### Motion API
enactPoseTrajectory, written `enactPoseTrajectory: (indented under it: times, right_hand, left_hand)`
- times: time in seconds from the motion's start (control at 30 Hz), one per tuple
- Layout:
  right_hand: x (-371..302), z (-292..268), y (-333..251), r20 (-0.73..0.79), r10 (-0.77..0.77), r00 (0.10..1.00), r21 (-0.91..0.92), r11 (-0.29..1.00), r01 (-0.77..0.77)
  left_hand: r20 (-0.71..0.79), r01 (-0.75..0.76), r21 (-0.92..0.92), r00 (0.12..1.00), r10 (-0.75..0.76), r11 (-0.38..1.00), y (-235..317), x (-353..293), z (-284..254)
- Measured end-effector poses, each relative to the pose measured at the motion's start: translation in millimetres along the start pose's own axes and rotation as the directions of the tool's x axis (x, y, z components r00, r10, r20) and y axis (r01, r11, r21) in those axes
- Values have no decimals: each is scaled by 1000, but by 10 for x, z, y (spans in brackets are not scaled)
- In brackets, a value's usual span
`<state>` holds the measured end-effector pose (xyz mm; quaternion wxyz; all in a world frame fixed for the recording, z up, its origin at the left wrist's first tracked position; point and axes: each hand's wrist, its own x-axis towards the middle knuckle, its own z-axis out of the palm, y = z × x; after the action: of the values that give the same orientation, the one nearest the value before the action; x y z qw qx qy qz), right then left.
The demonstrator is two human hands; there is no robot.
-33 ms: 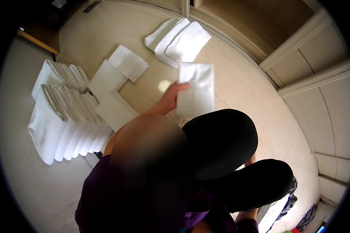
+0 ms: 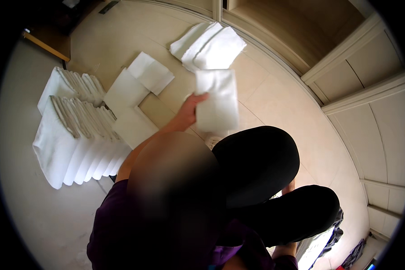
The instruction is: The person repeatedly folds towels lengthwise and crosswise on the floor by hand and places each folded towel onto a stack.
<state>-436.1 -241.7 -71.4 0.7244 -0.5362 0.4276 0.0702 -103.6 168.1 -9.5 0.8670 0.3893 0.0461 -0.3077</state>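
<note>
L hand (image 2: pixel 189 110) clamped on folded white cloth (image 2: pixel 217 101), ~12-1 o'clock, thumb over its L edge, prob. so the panel keeps its fold. R hand mostly hidden by knees (image 2: pixel 261 162) at ~4; can't tell if it grips anything. Flat cloths (image 2: pixel 126 92) at ~10-11 on the floor (image 2: pixel 274 94), edges meeting or overlapping, prob. to save space. Cloth pile (image 2: pixel 218 49) at 12, fanned. Folded rows (image 2: pixel 54 139) at 9 stand on edge, packed tight, presumably for mutual support. Open cabinet (image 2: pixel 292 31) ~1-2.
</note>
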Motion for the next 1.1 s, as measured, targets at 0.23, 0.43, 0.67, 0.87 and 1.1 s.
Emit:
enactPoseTrajectory:
  times: [0.23, 0.43, 0.67, 0.87, 1.1]
  right_hand:
    - [-72, -236, 427, 24, -199, 980, 120, 973, 195]
    - [-236, -193, 436, -48, -359, 932, -240, 910, 338]
    - [-150, -149, 368, -342, -23, 939, -339, 935, -101]
    - [30, -226, 594, -312, 62, 948, -156, 981, -115]
    - [70, -247, 625, -347, 72, 935, -166, 977, -137]
  left_hand:
    - [-483, -448, 19, 779, 401, 894, 1891, -176, -1793]
    - [-498, -501, -35, 759, 420, 865, 2211, 223, -2453]
    - [-592, -291, -51, 779, 206, 955, 1837, 389, -2884]
    - [-694, 322, 677, -23, 720, 662, 2096, 427, -2450]
    - [177, -203, 979, 817, 550, -14, 1401, 1076, -1299]
